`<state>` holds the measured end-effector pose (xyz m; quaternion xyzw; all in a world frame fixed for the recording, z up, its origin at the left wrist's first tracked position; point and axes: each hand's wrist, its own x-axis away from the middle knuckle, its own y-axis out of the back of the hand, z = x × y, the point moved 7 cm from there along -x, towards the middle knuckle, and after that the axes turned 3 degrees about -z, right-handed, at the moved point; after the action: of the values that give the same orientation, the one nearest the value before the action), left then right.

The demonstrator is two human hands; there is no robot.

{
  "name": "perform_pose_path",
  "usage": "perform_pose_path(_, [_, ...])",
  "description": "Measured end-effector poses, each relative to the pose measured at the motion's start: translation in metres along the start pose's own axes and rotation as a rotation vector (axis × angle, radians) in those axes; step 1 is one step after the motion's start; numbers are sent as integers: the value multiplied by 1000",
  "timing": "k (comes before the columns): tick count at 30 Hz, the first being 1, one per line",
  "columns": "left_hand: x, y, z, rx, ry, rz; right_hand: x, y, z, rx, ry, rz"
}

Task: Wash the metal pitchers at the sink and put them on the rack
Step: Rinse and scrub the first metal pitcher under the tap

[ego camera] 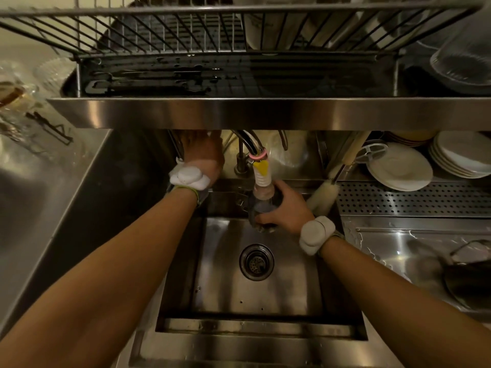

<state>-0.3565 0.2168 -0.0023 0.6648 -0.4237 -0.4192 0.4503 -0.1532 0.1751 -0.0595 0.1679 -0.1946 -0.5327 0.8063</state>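
Sink [255, 332] nearest; R hand [288, 208] grips pitcher [261, 208] under tap [261, 171]; rack [265, 112] hides L hand [203, 155], grip unclear.

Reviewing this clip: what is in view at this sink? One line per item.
pitcher: one, dark metal, under the faucet nozzle over the sink
faucet: one, steel with white-yellow nozzle, behind the basin
sink: one, steel, centre
rack: one, steel wire, above the shelf
plates: several, white, stacked right under the shelf
brush: one, white, right of the faucet
glassware: several, clear, left counter
left hand: reaching under the shelf, fingers hidden
right hand: grips the pitcher
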Motion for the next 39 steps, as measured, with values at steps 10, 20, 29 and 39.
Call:
perform_pose_path(10, [73,-27,15,304,-93,128,1,10,19,86,17,66])
perform_pose_path(20, [110,-45,44,271,1,418,4,9,15,89,4,90])
perform_pose_path(29, [118,-38,47,255,-8,430,1,10,17,43,-52,60])
perform_pose_path(39, [118,-37,41,251,-8,443,3,8,18,45,-40,82])
